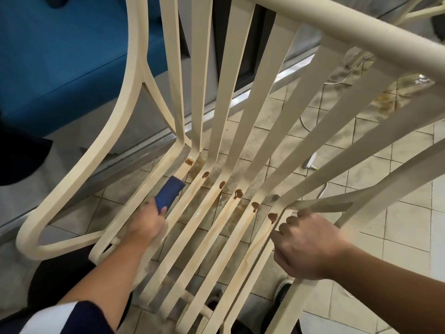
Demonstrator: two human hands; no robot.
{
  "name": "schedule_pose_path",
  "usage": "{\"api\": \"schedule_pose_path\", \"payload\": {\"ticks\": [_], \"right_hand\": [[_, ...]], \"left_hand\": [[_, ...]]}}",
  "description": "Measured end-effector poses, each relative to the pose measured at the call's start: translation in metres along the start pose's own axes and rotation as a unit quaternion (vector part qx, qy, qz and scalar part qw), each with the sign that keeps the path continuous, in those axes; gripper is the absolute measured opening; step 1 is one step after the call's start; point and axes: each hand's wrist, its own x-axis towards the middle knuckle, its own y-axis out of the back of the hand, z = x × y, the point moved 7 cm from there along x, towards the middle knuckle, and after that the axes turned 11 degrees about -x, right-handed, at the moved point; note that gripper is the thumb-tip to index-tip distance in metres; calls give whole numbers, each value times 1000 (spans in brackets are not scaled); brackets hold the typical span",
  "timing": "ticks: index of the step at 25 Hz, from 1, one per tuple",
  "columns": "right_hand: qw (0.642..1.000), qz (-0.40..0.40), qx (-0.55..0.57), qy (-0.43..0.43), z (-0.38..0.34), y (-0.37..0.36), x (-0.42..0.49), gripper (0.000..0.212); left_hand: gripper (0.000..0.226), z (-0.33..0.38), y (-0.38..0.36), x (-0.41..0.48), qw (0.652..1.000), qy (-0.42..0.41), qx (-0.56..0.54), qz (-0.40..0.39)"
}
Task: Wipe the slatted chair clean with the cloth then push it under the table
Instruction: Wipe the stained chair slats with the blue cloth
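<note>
The cream slatted chair (243, 92) fills the view, seen from above. Brown blobs (238, 193) sit at the bend where seat slats meet back slats, and brownish streaks run down the seat slats. My left hand (147, 221) grips a folded blue cloth (168, 192) and holds it against the leftmost seat slats. My right hand (310, 244) has its fingers curled round the seat's right edge beside the right armrest (322, 204).
A blue cushioned seat (60, 56) stands at the upper left behind a metal floor track (144, 145). The tiled floor (397, 225) under the chair is stained. A white charger and cable (310, 161) lie on the tiles at right. My shoes (284, 289) show below the seat.
</note>
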Motion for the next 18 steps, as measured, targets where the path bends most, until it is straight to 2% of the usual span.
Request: {"api": "schedule_pose_path", "payload": {"ticks": [4, 8, 12, 15, 18], "right_hand": [[1000, -6, -6, 4, 0, 1, 1, 31], [1000, -3, -10, 5, 0, 3, 1, 29], [1000, 11, -15, 6, 0, 4, 2, 28], [1000, 19, -17, 8, -1, 7, 2, 29], [1000, 25, -13, 2, 1, 7, 1, 28]], "left_hand": [[27, 48, -3, 36, 1000, -6, -18, -25], [31, 45, -1, 34, 998, -14, -57, -25], [24, 7, 4, 2, 994, -40, -104, 0], [28, -39, 2, -32, 993, -55, -105, 23], [30, -102, -2, -73, 995, -14, -101, 20]]}}
